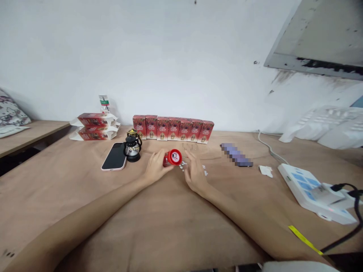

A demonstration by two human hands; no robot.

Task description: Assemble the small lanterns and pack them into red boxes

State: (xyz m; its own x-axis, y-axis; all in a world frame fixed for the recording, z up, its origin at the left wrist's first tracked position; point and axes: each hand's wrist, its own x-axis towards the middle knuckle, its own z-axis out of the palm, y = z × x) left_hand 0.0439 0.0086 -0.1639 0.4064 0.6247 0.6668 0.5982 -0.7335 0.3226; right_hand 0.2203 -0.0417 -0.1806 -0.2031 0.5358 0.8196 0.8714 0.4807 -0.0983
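My left hand grips a small red lantern, tilted so that its round base faces me. Parts are visible inside that base, too small to make out. Just right of it, my right hand is open, fingers apart, with nothing seen in it. Small white scraps lie on the table between and beside my hands. To the left stand a black lantern with a clear body and, behind it, a gold-topped one.
A row of several red boxes stands along the wall. Opened red cartons are stacked at the back left. A phone lies left, a pixelated dark-edged object right. A white power strip with plugs and cables sits at far right.
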